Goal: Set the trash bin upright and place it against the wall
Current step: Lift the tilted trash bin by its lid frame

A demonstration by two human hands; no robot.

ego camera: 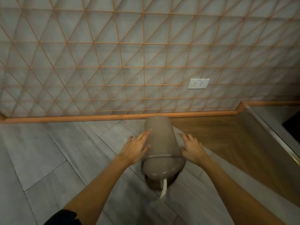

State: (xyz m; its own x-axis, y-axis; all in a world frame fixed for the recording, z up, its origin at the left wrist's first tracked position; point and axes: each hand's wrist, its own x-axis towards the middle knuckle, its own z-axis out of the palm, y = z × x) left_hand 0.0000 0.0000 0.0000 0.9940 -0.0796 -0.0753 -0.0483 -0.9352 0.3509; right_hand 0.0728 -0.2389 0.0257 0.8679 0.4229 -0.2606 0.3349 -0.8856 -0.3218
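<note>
A taupe plastic trash bin (159,140) lies on its side on the grey floor, base toward the wall (113,62) and lid end toward me. Its swing lid (159,173) hangs partly ajar, and a white strip (164,189) trails out of the mouth. My left hand (138,147) rests flat against the bin's left side with fingers spread. My right hand (192,147) is at the bin's right side, fingers apart, touching near the rim. Neither hand has closed around the bin.
The wall has grey panels with an orange lattice, an orange skirting board (113,117) and a white double socket (198,83). A brown wooden floor section (219,140) lies to the right, bordered by a metal-edged unit (272,137).
</note>
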